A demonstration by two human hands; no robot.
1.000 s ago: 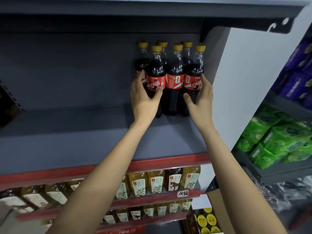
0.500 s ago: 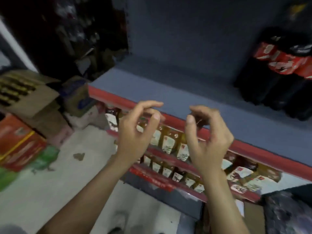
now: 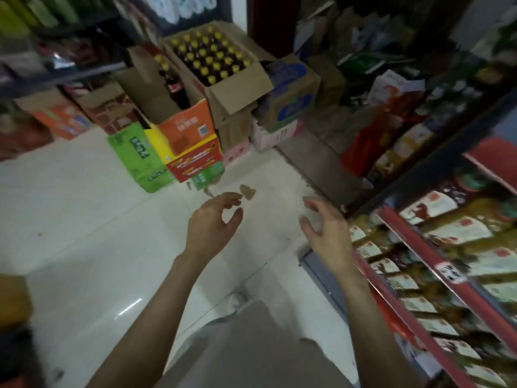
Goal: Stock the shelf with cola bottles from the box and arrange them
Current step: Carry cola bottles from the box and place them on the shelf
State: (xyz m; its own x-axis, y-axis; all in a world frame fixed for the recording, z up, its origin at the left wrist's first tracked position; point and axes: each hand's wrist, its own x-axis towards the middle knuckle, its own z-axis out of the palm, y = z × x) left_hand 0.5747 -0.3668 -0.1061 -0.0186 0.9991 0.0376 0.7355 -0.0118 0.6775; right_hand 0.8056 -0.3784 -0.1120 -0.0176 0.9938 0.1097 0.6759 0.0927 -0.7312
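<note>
Both of your hands are empty. Your left hand (image 3: 215, 219) and right hand (image 3: 326, 222) hang over the white floor (image 3: 84, 219) with fingers loosely curled, holding nothing.

The cola bottles (image 3: 208, 56) stand upright in the open cardboard box (image 3: 237, 91) across the floor, well apart from your hands. Yellow caps fill it in rows. A second open box (image 3: 156, 88) just beside it appears to hold a few more, though blur makes the count uncertain.

Expect each full bottle to be fairly heavy, with a stiff but smooth plastic wall. Take hold at the neck just under the cap to lift it clear of its neighbours. Shift your grip to the labelled body before you set it on the shelf.
</note>
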